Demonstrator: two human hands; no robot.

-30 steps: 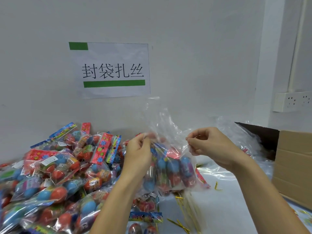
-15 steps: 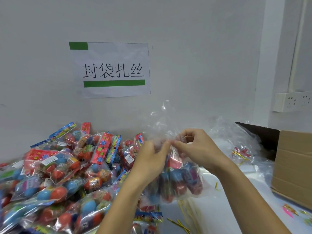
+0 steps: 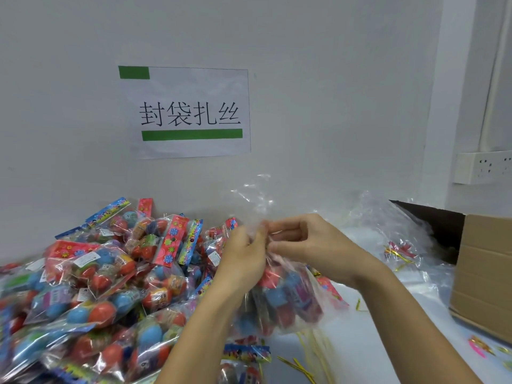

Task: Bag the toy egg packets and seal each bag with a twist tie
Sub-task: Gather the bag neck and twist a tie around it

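Note:
A clear plastic bag (image 3: 288,303) filled with blue and red toy egg packets hangs above the table in the middle of the head view. Its neck is gathered between my two hands. My left hand (image 3: 243,259) pinches the neck from the left. My right hand (image 3: 307,242) pinches it from the right, fingers curled. The bag's loose top (image 3: 255,195) sticks up above my fingers. Gold twist ties (image 3: 310,353) lie on the white table below the bag. I cannot tell whether a tie is in my fingers.
A big heap of toy egg packets (image 3: 97,278) fills the left side. A cardboard box (image 3: 482,273) stands at the right, with a bagged bundle (image 3: 399,250) and clear plastic beside it. A paper sign (image 3: 188,112) hangs on the wall.
My hands, apart and holding the bag's mouth wide one second ago, have come together and gathered the neck. The bag has dropped a little lower.

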